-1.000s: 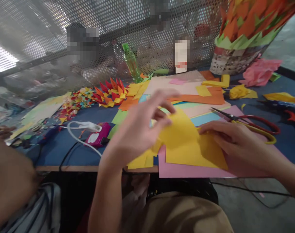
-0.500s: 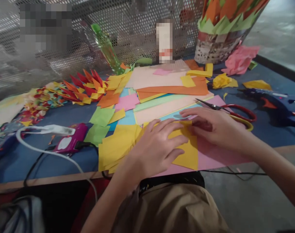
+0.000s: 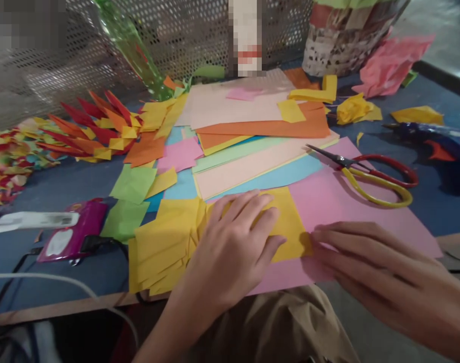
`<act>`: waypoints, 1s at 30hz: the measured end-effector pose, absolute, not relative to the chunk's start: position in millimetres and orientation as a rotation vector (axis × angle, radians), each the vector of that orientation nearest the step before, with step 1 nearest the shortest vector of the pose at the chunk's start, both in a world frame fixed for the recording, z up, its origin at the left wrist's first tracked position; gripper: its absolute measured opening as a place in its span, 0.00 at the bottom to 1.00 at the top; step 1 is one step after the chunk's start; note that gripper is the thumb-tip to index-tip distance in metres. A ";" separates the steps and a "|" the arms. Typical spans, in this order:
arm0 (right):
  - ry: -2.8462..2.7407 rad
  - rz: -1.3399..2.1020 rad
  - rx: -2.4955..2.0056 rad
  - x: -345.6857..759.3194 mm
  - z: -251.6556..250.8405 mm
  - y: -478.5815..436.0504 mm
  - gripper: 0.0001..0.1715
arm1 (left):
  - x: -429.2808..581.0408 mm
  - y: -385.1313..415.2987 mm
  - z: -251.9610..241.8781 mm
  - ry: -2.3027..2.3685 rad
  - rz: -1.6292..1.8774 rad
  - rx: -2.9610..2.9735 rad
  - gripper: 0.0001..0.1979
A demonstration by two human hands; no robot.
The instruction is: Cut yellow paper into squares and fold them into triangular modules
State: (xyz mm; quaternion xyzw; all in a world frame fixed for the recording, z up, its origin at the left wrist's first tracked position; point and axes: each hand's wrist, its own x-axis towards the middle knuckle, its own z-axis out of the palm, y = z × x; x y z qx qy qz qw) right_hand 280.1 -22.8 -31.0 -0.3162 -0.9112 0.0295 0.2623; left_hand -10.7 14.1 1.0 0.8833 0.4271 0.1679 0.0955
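Note:
My left hand (image 3: 239, 242) lies flat over a yellow paper sheet (image 3: 290, 222), its fingers a little apart. At that sheet's right edge, my right hand (image 3: 389, 275) has its fingertips pressed together, seemingly pinching the edge; the exact contact is partly hidden. Under the yellow sheet is a larger pink paper sheet (image 3: 381, 222). Left of my left hand, overlapping yellow paper pieces (image 3: 160, 247) are spread in a loose pile. Scissors (image 3: 347, 164) with one red and one yellow handle loop lie partly open on the pink sheet, beyond my right hand.
Stacked coloured papers (image 3: 248, 171) lie behind my hands. A purple device (image 3: 73, 232) with cables sits left, near a red-orange folded paper piece (image 3: 97, 126). A green bottle (image 3: 135, 55) leans on the mesh panel. A blue glue gun (image 3: 442, 146) and crumpled pink paper (image 3: 394, 65) are right.
My right hand has moved right and nearer to me, to the yellow sheet's right edge. My left hand stays on the sheet. The view has tilted lower and come closer.

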 end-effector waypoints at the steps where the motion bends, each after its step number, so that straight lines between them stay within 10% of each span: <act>1: -2.495 0.078 -0.869 281.8 -35.1 -26.2 0.20 | -10.3 15.0 1.0 1.267 0.502 2.625 0.11; 23: -2.323 0.193 -1.003 284.0 -36.4 -38.1 0.47 | -16.1 13.0 -4.1 1.207 0.521 2.646 0.14; 30: -2.307 0.301 -1.016 276.5 -35.0 -31.8 0.41 | -14.3 13.5 -3.8 1.216 0.521 2.665 0.15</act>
